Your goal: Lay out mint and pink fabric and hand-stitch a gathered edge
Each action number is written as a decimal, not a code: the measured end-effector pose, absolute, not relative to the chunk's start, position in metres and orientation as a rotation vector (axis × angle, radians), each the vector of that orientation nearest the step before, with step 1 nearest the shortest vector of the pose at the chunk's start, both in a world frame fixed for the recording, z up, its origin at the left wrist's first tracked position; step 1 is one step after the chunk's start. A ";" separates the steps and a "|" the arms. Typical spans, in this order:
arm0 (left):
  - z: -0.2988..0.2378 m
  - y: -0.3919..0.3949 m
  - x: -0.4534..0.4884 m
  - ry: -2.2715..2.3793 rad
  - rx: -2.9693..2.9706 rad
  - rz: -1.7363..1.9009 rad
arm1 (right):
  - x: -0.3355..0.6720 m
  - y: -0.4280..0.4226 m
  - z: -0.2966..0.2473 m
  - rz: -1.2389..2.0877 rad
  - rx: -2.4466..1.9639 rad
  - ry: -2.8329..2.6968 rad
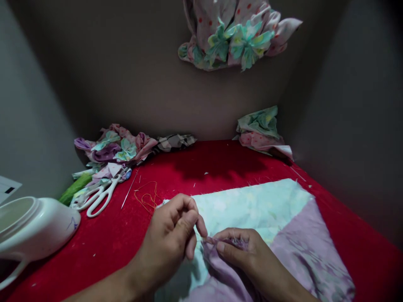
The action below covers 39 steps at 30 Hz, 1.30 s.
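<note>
My left hand (174, 233) is closed in a pinch, thumb against fingertips, at the edge of a gathered fold of purple fabric (302, 247). My right hand (241, 251) is closed too, pinching the same bunched purple fold from the right. The purple piece overlaps a pale mint floral fabric (252, 205) spread on the red table cover (94, 243). What the left fingertips hold is too small to make out. An orange thread (146, 197) lies looped just beyond my left hand.
White-handled scissors (99, 197) and a long needle (129, 189) lie at left beside a pile of fabric flowers (116, 147). A white container (28, 226) sits at the left edge. Folded fabric (261, 132) rests back right; a fabric flower bunch (233, 35) hangs on the wall.
</note>
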<state>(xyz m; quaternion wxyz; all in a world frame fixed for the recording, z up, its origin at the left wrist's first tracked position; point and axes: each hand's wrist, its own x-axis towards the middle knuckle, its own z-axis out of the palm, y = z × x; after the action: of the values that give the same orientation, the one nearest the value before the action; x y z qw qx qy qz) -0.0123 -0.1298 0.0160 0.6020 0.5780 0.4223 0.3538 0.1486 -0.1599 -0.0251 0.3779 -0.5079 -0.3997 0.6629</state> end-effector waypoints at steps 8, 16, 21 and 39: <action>0.029 -0.109 -0.020 1.017 0.837 0.878 | 0.148 -0.161 -0.027 1.668 -1.375 -1.003; 0.057 -0.054 -0.076 1.233 1.049 1.760 | 0.149 -0.161 -0.027 1.667 -1.409 -1.010; 0.042 -0.024 -0.115 1.763 1.427 1.711 | 0.148 -0.161 -0.029 1.672 -1.425 -1.011; -0.002 -0.096 -0.026 1.004 2.000 0.093 | 0.150 -0.160 -0.031 1.682 -1.370 -1.065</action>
<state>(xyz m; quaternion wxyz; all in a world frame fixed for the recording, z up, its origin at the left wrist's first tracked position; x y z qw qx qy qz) -0.0259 -0.0964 -0.0019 0.4359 0.8037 0.4033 0.0372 0.1503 -0.1598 -0.0308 0.3546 -0.5302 -0.4120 0.6507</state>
